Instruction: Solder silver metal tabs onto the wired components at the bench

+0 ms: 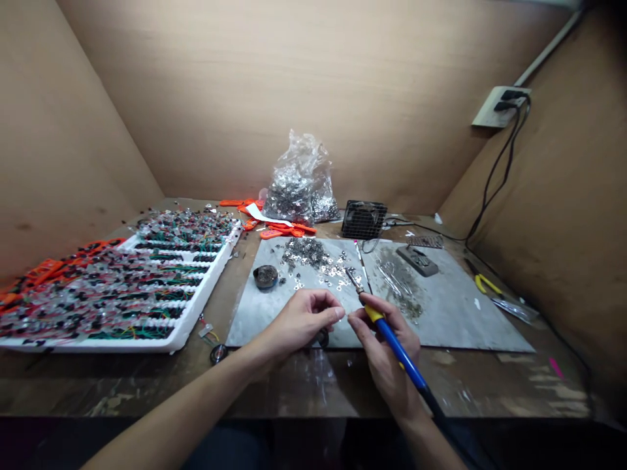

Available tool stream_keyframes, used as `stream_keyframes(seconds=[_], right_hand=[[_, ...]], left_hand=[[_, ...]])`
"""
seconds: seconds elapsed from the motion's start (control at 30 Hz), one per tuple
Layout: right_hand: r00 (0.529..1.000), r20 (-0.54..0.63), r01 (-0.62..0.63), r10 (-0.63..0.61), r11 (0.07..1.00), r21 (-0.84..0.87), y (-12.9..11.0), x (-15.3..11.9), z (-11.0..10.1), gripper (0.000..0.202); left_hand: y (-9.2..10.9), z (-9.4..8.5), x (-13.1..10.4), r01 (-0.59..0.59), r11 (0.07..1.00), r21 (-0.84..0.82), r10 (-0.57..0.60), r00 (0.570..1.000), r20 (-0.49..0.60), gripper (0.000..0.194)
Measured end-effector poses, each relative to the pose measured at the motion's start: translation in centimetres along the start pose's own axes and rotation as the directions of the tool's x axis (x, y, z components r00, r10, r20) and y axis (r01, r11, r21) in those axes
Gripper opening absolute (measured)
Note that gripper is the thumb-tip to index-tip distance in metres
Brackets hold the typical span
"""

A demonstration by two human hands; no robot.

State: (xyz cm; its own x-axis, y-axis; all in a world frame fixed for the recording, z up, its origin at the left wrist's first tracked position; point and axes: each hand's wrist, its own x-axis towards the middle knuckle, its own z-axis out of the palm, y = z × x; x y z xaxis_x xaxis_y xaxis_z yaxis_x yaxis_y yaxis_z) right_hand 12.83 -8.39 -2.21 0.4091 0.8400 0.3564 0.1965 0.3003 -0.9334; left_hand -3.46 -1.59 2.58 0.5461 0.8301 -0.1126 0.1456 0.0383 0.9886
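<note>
Over the grey sheet [455,320], the left hand [309,316] pressed thumb and finger together, contents unclear; the right hand [385,362] gripped a blue-handled soldering iron [400,352]

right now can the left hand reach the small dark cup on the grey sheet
Probably yes: the small dark cup sits ahead and to the left of the left hand, with nothing apparent between them, though I can't tell whether that hand holds something.

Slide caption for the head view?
Right hand holds a blue-and-yellow soldering iron beside the left hand, small metal parts scattered on the gray work surface beyond.
</note>
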Motion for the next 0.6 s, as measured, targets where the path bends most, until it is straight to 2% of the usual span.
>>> stream_keyframes(seconds=[0.1,0.2,0.27,0.33,0.4,0.47,0.53,0.6], right_hand=[[0.999,-0.007,0.039,-0.039,0.999,-0.018,-0.1,-0.1,-0.1,0.035],[0.99,-0.071,0.12,-0.125,0.99,-0.072,0.0,-0.3,-0.5,0.034],[0.981,-0.103,0.156,-0.167,0.982,-0.105,0.2,-0.5,-0.8,0.035],[0.976,-0.123,0.162,-0.178,0.978,-0.131,0.5,-0.8,-1.0,0.035],[0.974,-0.134,0.16,-0.18,0.976,-0.145,0.7,-1.0,-1.1,0.036],[0.972,-0.131,0.174,-0.194,0.973,-0.149,0.8,-1.1,-1.1,0.037],[0.967,-0.125,0.202,-0.222,0.968,-0.15,0.8,-1.3,-1.1,0.038],[0.961,-0.135,0.219,-0.242,0.962,-0.165,0.7,-1.3,-1.1,0.038]], left_hand=[[0.2,0.2,0.0,0.057,0.998,-0.027,-0.057,0.998,-0.01,0.033],[0.8,-0.8,0.0,0.08,0.997,-0.01,-0.08,0.996,-0.049,0.038],[1.7,-2.5,-0.2,0.06,0.994,0.096,-0.053,0.996,-0.074,0.037],[3.1,-4.9,-0.4,0.014,0.941,0.338,0.022,0.994,-0.105,0.03],[4.7,-7.5,-0.5,0.02,0.779,0.626,0.079,0.988,-0.13,0.021],[6.0,-9.8,-0.2,0.116,0.54,0.833,0.031,0.987,-0.158,0.016],[6.8,-11.5,0.5,0.204,0.325,0.923,-0.056,0.979,-0.197,0.015],[7.0,-12.6,1.4,0.246,0.197,0.949,-0.101,0.968,-0.23,0.013]])
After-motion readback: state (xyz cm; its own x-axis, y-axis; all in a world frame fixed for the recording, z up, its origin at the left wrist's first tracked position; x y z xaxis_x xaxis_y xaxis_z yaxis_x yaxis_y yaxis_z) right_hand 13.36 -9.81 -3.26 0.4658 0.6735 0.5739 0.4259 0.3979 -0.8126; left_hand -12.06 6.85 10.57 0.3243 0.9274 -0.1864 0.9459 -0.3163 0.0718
